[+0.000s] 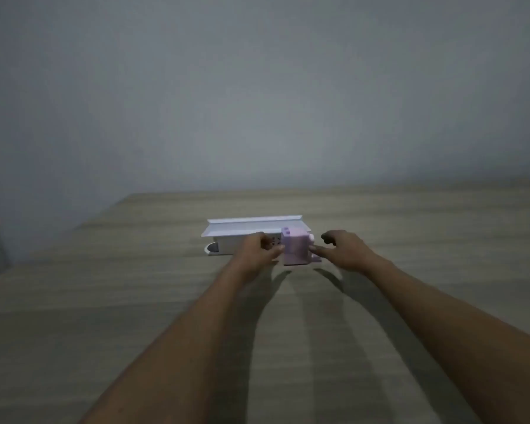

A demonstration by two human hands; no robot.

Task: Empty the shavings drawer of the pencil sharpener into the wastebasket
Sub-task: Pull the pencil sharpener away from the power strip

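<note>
A small pink box-shaped pencil sharpener (296, 246) stands on the wooden table (104, 301), far from me near the middle. My left hand (259, 249) is at the sharpener's left side, its thumb and fingertips touching the pink body. On the other side, my right hand (341, 249) hovers with fingers spread, its index fingertip near the crank on the sharpener's right side. No wastebasket is in view. The frame is dim and blurred, so the shavings drawer cannot be made out.
A long white plastic box (242, 232) with a raised lid or ledge lies just behind and left of the sharpener. A grey wall rises behind the table. The table's left edge runs diagonally at the left.
</note>
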